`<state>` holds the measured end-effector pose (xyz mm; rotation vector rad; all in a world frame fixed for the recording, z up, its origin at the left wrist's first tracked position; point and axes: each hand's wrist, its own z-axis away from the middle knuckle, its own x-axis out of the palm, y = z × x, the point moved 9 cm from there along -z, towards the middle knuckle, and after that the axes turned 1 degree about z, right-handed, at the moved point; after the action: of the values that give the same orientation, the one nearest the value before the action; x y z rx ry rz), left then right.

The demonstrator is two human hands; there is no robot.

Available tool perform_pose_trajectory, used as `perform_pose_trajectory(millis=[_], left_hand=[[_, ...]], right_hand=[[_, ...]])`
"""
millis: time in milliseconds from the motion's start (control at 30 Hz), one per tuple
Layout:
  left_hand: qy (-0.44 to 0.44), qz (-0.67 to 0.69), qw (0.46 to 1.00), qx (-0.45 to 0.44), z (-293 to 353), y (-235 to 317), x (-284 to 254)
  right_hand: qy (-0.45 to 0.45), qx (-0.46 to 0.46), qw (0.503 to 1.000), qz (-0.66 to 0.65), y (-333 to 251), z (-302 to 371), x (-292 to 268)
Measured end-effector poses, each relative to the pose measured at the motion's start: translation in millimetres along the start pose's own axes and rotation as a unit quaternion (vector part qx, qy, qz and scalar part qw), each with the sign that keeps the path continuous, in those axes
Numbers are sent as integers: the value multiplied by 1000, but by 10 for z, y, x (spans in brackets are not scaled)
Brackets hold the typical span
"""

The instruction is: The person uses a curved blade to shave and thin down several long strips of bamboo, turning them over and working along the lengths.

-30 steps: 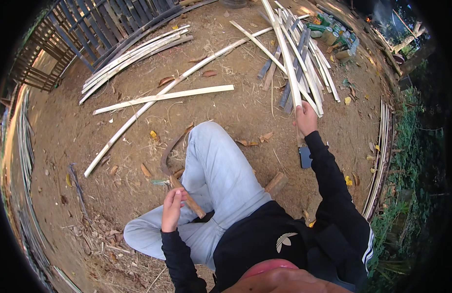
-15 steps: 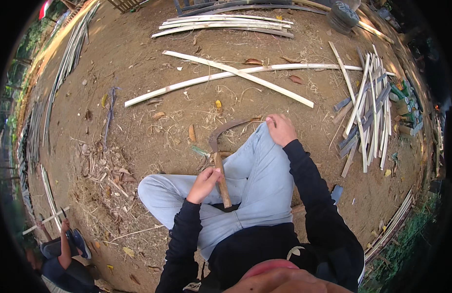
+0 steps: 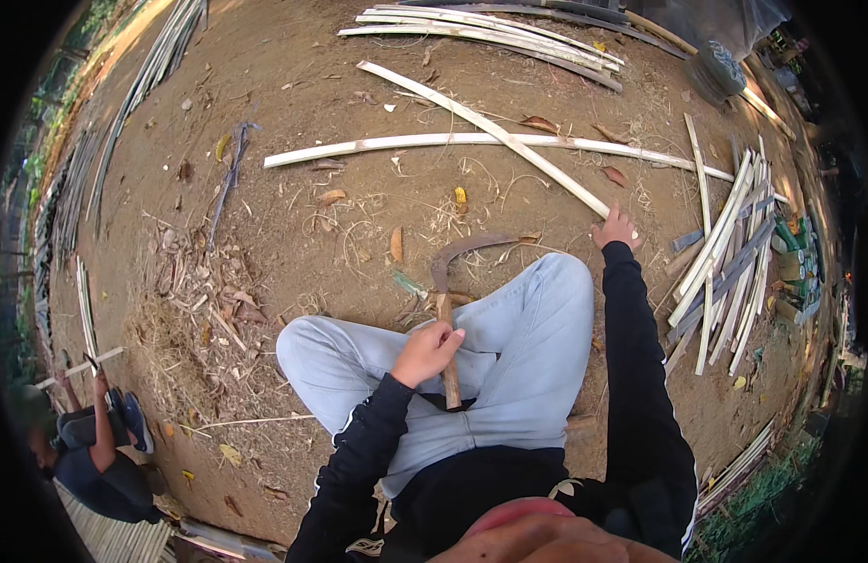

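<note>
A sickle (image 3: pixel 445 272) with a curved, rusty blade and a wooden handle lies across my lap, its blade pointing away over the ground. My left hand (image 3: pixel 428 353) is closed round the handle. Out to the right, beyond my knee, my right hand (image 3: pixel 616 231) is at the near end of a pale split bamboo strip (image 3: pixel 490 128), fingers curled at its tip and partly covering it. That strip lies slantwise over a second bamboo strip (image 3: pixel 387 143) on the ground.
More bamboo strips (image 3: pixel 490 34) lie at the far side, and a loose heap of strips (image 3: pixel 725 267) is at the right. Shavings and dry leaves (image 3: pixel 223 305) litter the left ground. A person (image 3: pixel 106 450) sits at the lower left, holding a blade. A dark bucket (image 3: pixel 715 73) stands far right.
My right hand has left my knee and reached forward and right to the bamboo strip's near end. My left hand still holds the sickle. The whole view has turned a little.
</note>
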<state>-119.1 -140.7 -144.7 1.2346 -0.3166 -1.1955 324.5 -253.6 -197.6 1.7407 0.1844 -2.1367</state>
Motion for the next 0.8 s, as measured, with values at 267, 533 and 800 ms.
perform_pose_trajectory(millis=[267, 533, 800], left_hand=[[18, -21, 999, 23, -5, 3, -1], [37, -50, 998, 11, 108, -105, -51], [126, -146, 974, 120, 236, 278, -187]], right_hand=[[-81, -75, 987, -114, 61, -35, 527], [-389, 1, 708, -589, -504, 664, 177], [-638, -48, 239, -730, -1071, 2967, -1309]])
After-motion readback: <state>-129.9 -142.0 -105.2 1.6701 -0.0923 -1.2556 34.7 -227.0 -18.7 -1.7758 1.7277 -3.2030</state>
